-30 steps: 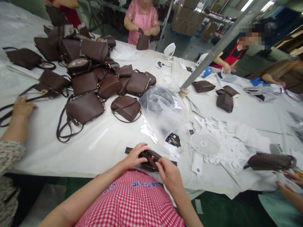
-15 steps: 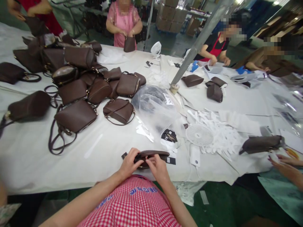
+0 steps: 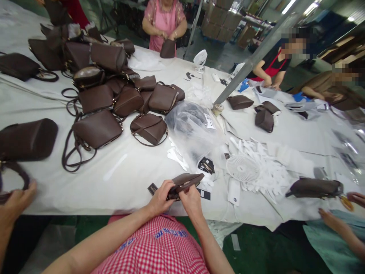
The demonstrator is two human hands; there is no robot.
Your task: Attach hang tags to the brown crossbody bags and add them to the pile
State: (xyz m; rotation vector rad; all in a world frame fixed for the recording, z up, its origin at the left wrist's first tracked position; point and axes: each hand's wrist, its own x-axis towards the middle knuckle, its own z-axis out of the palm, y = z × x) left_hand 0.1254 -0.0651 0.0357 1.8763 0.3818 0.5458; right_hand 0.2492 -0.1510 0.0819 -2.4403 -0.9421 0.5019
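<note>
A small dark brown bag (image 3: 186, 179) is held tilted just over the near edge of the table. My left hand (image 3: 161, 197) grips its left end, and my right hand (image 3: 190, 196) is closed on its near side toward the right. What the fingertips touch inside the fold is hidden. Beside my left hand lies a black tag (image 3: 153, 188) with gold lettering. Another black tag (image 3: 204, 194) shows at the right of my right hand. Beyond the bag are more black tags (image 3: 206, 165) by a clear plastic bag (image 3: 191, 127).
Many brown bags (image 3: 98, 129) are piled at the left. A white fan (image 3: 242, 167) lies among white strips (image 3: 265, 167) at the right. A metal pole (image 3: 251, 64) rises from the table (image 3: 137, 198). Co-workers' hands (image 3: 21, 199) reach in from both sides.
The held bag has tilted, its right end raised, and my hands have shifted on it. At the far left a co-worker's hand has come in with a bag strap. The view has shifted slightly.
</note>
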